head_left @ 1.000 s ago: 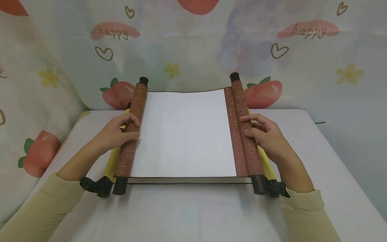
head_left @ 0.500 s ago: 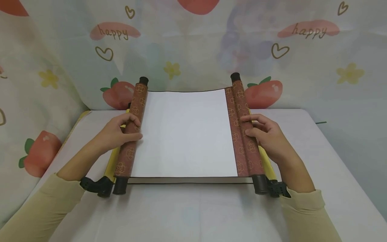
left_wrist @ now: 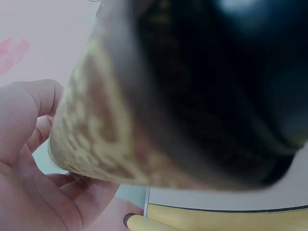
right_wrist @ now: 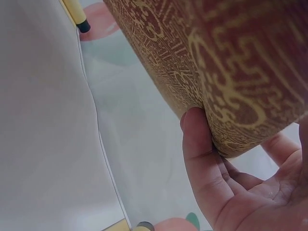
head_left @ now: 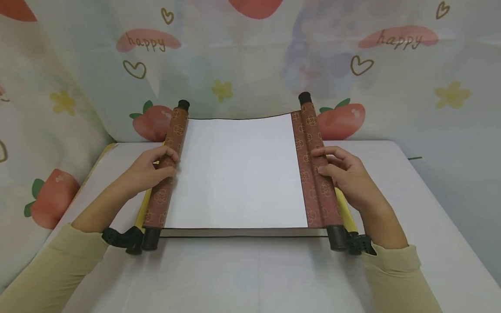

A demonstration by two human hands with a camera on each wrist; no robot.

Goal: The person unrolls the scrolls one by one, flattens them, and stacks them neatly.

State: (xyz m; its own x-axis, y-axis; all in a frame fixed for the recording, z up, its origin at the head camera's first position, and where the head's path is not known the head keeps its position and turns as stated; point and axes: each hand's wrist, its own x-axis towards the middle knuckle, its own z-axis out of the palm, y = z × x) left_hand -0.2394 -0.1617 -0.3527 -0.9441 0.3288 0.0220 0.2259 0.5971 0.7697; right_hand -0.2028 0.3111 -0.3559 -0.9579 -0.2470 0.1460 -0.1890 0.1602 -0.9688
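A hanging scroll is spread across the middle of the head view, its blank white paper (head_left: 238, 174) between two rollers in red brocade with gold flowers and black end knobs. My left hand (head_left: 152, 171) grips the left roller (head_left: 160, 200) near its middle, fingertips over its inner side. At the other end my right hand (head_left: 344, 171) pinches the right roller (head_left: 326, 191) between thumb and fingers; the right wrist view shows the thumb (right_wrist: 197, 144) along the brocade. Beneath lies a second scroll with yellow rollers (head_left: 344, 208), mostly hidden under the red one.
The scrolls are over a table with a white cloth (head_left: 242, 278). A printed curtain (head_left: 250, 61) with peaches and hearts rises behind and at the left. Black straps (head_left: 362, 244) sit on both wrists, close to the lower roller knobs.
The left roller has shifted slightly left with my left hand, widening the visible white paper a little. My left thumb has moved back on the roller. The right hand is almost unchanged.
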